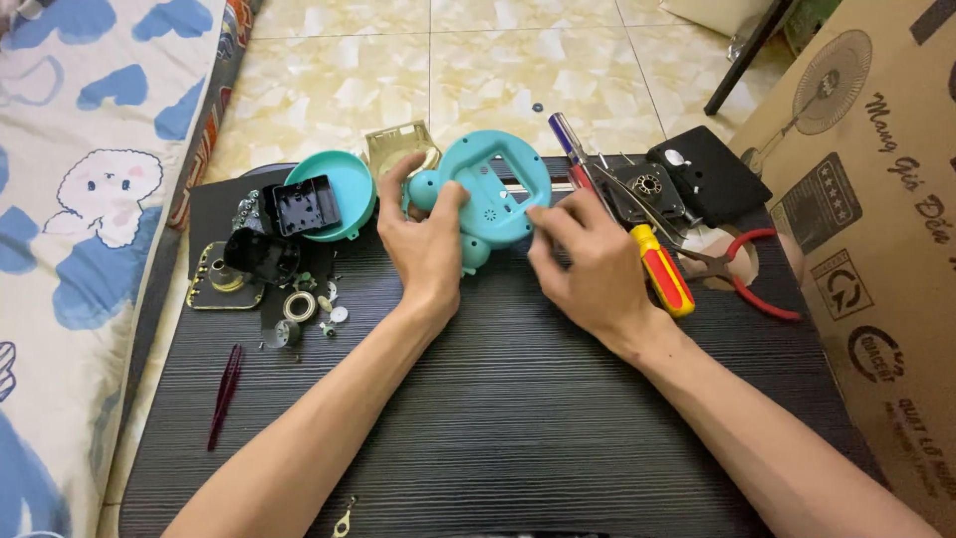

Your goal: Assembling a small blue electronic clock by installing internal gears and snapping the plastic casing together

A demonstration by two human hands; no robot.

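A dark table (498, 418) bears everything, with a cardboard box (876, 249) at its right. At the table's far middle lies a teal casing (495, 189). The left hand (426, 244) clasps its left side, fingers curled around it; the right hand (588, 261) pinches its right edge. A yellow-red screwdriver (662, 274) lies just beside the right hand, red pliers (742, 274) farther right.

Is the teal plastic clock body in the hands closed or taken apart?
Taken apart: the teal plastic clock shell shows its hollow inside, and its round teal cover lies separately.
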